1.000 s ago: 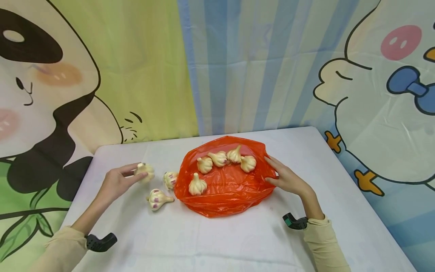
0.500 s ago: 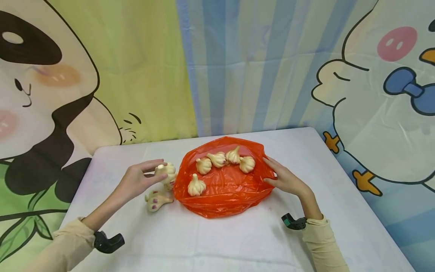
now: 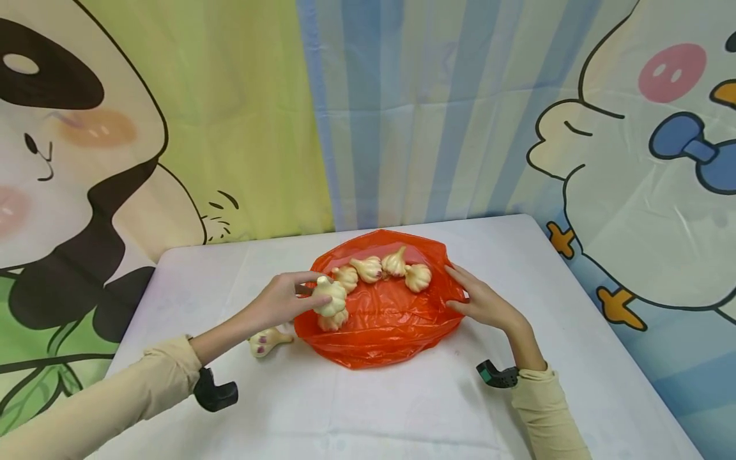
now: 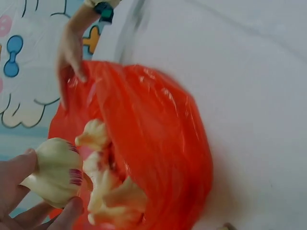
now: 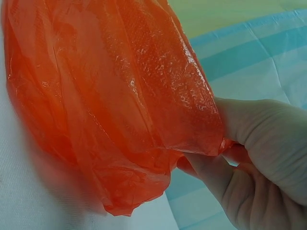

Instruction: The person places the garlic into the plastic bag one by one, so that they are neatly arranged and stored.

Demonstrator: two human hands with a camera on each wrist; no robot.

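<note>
An orange plastic bag (image 3: 397, 322) lies spread in the middle of the white table (image 3: 402, 409). Several garlic bulbs (image 3: 370, 268) rest on its top side. My left hand (image 3: 315, 295) holds one garlic bulb (image 3: 330, 296) over the bag's left edge, just above another bulb (image 3: 333, 320). In the left wrist view that held bulb (image 4: 53, 170) sits between my fingers (image 4: 17, 175), with bulbs (image 4: 112, 194) on the bag (image 4: 158, 139) below it. My right hand (image 3: 468, 295) pinches the bag's right edge; the right wrist view shows the film (image 5: 120, 96) caught between thumb and fingers (image 5: 259, 129).
One more garlic bulb (image 3: 266, 340) lies on the table left of the bag, under my left forearm. A cartoon-printed curtain (image 3: 402, 108) hangs behind the table. The table's right edge (image 3: 627, 358) runs close to my right arm.
My left hand has carried the garlic bulb rightward from the bare table to the bag's left edge. The right hand has stayed on the bag's right edge.
</note>
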